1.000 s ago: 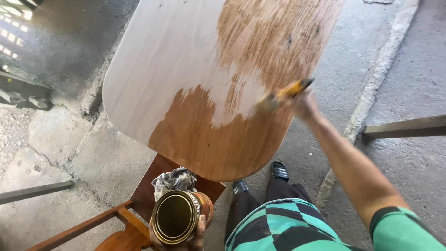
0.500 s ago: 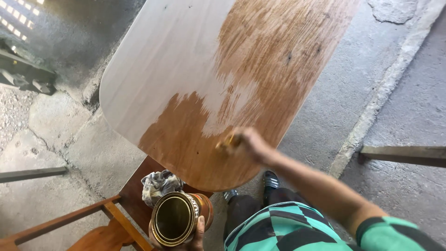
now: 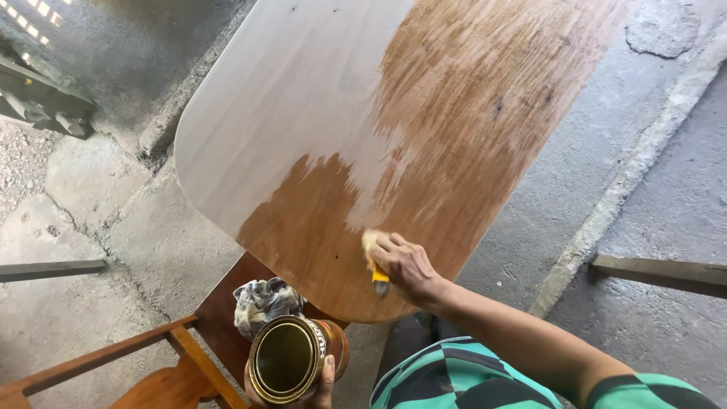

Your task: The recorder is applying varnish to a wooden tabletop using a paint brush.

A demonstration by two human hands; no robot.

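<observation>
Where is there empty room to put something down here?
The pale unstained part of the wooden board, left of the brown stain, is bare. So is the concrete floor left of the board. It is crowded low down: right hand with brush, left hand holding the can, and the rag.

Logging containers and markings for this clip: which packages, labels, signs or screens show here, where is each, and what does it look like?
Tin can: bottom centre, held in the left hand; round, open, gold rim, dark inside.
Label on the can: wraps its side; orange-brown with a white band, print too small to read.
No signs or screens in view.
</observation>
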